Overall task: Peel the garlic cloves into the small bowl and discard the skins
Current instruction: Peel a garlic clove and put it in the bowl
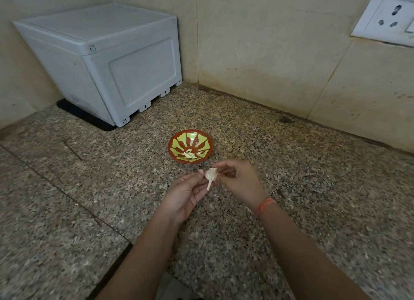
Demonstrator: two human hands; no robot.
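We hold the garlic with both hands just in front of the small bowl, on the side near us, above the granite counter. Our left hand pinches it from below with thumb and fingers. Our right hand pinches its top. Some peeled cloves lie inside the bowl. Behind the bowl to the left stands a grey box.

Fingers of the left hand and right hand cover part of the white papery garlic piece, so its whole shape is hidden. The pale bits in the small red and green bowl are too small to count. The white plastic wall socket is cut off by the right edge.
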